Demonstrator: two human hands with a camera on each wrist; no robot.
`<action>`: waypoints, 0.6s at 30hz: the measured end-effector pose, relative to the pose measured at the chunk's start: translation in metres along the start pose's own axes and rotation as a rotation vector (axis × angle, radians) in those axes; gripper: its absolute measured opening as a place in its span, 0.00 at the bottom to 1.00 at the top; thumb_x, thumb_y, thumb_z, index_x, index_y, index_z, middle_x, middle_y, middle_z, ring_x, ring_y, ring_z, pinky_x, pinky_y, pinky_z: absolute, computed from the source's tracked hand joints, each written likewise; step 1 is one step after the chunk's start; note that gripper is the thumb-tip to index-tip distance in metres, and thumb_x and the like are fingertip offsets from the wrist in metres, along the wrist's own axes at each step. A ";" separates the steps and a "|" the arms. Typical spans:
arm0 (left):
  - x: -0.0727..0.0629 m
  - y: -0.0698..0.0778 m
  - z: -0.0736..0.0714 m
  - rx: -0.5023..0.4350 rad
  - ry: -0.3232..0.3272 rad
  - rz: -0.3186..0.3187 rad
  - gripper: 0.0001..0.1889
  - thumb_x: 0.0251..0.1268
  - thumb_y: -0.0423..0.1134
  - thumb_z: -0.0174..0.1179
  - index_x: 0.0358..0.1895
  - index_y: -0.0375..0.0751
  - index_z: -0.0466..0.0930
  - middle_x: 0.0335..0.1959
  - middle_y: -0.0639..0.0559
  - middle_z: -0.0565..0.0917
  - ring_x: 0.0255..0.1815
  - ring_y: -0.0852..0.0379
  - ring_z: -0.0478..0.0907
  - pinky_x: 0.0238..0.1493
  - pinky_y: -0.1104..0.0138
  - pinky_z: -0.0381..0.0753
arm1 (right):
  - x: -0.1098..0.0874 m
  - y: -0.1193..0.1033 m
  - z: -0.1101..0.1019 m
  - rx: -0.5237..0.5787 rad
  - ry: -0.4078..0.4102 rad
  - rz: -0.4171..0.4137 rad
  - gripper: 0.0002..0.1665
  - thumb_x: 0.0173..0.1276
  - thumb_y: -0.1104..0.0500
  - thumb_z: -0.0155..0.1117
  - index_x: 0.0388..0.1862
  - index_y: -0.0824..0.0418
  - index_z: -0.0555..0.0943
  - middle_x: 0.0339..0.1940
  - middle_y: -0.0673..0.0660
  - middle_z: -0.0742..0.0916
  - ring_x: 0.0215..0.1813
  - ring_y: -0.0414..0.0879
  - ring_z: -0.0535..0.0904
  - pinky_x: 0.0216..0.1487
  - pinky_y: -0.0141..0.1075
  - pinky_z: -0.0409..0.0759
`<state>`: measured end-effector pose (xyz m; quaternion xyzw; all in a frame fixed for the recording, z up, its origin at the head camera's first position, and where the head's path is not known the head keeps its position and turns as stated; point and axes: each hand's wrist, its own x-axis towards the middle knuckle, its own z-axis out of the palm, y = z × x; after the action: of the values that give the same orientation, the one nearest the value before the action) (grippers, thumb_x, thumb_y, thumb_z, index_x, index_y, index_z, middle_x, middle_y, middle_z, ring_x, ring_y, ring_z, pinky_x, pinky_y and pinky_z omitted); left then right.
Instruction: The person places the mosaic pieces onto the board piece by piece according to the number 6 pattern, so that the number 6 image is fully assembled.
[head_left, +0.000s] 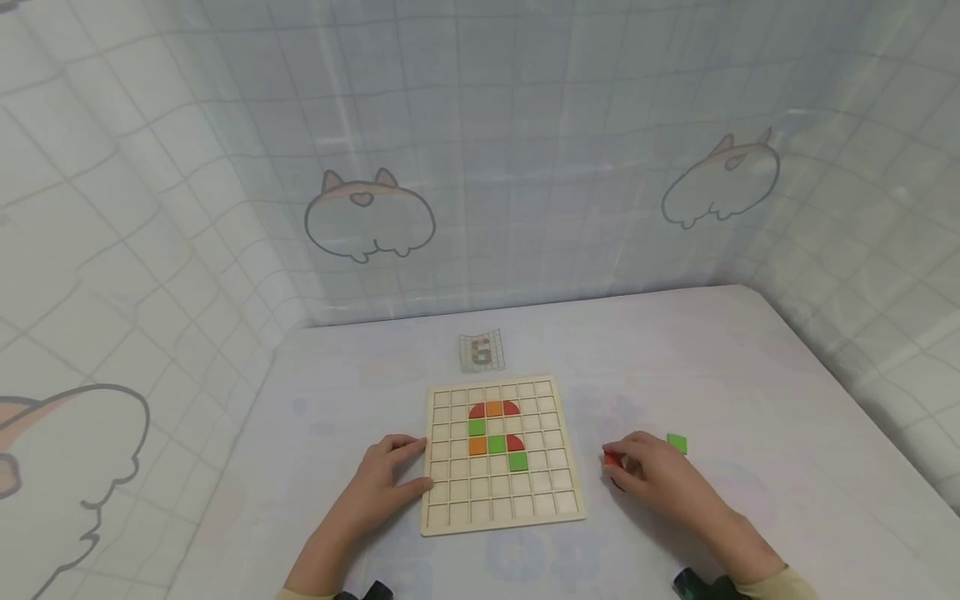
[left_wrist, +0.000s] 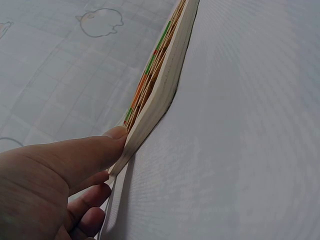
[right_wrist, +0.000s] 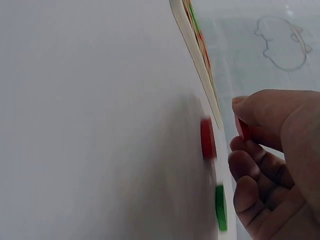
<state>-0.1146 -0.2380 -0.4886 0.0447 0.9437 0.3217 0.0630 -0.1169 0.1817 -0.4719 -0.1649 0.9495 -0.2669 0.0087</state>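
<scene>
A pale wooden grid board (head_left: 453,517) lies on the table, bearing red quarter-round, orange and green square tiles in some of its cells. My left hand (head_left: 382,479) touches the board's left edge with thumb and index finger spread apart; in the left wrist view the thumb (left_wrist: 95,150) meets the rim. Right of the board, my right hand (head_left: 652,475) pinches a red tile (right_wrist: 243,129) between thumb and fingers. Below that hand a second red tile (right_wrist: 208,139) is on the table, with a green tile (right_wrist: 221,207) near it.
Behind the board lies a small card (head_left: 482,351) printed with a grid and a coloured figure. A white cloth with a grid and animal drawings forms the back wall (head_left: 525,167) and the sides around the table (head_left: 360,358).
</scene>
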 end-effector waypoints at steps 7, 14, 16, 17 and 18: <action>0.000 -0.001 0.000 0.001 -0.012 -0.008 0.35 0.54 0.54 0.73 0.66 0.47 0.77 0.60 0.54 0.73 0.64 0.49 0.65 0.64 0.48 0.66 | 0.007 -0.019 0.012 -0.002 -0.006 -0.075 0.14 0.61 0.55 0.75 0.46 0.55 0.88 0.34 0.38 0.80 0.32 0.33 0.72 0.33 0.29 0.75; 0.000 -0.002 0.001 -0.001 -0.007 0.003 0.36 0.54 0.55 0.73 0.66 0.47 0.77 0.60 0.54 0.73 0.65 0.48 0.65 0.65 0.48 0.66 | 0.016 -0.035 0.020 0.015 -0.026 -0.136 0.15 0.61 0.54 0.74 0.46 0.55 0.87 0.36 0.40 0.81 0.33 0.32 0.73 0.35 0.30 0.77; 0.000 -0.002 0.000 -0.004 -0.005 0.009 0.36 0.54 0.55 0.73 0.66 0.47 0.77 0.60 0.54 0.73 0.64 0.48 0.65 0.64 0.48 0.66 | 0.018 -0.039 0.022 0.028 -0.042 -0.134 0.15 0.61 0.53 0.74 0.47 0.55 0.87 0.36 0.40 0.81 0.33 0.33 0.73 0.35 0.30 0.77; 0.001 -0.002 0.000 -0.005 -0.005 0.009 0.36 0.54 0.55 0.73 0.66 0.46 0.77 0.60 0.54 0.73 0.64 0.48 0.66 0.65 0.48 0.66 | 0.019 -0.040 0.023 0.036 -0.050 -0.136 0.15 0.62 0.53 0.74 0.47 0.55 0.87 0.36 0.40 0.81 0.33 0.33 0.73 0.35 0.30 0.77; 0.001 -0.001 0.000 -0.005 -0.005 0.008 0.36 0.54 0.54 0.73 0.67 0.47 0.77 0.60 0.54 0.73 0.64 0.48 0.66 0.64 0.48 0.66 | 0.021 -0.042 0.023 0.044 -0.058 -0.140 0.15 0.62 0.53 0.73 0.47 0.55 0.87 0.36 0.40 0.81 0.33 0.33 0.73 0.34 0.30 0.77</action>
<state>-0.1154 -0.2393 -0.4893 0.0489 0.9426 0.3241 0.0641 -0.1210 0.1293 -0.4689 -0.2381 0.9289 -0.2828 0.0212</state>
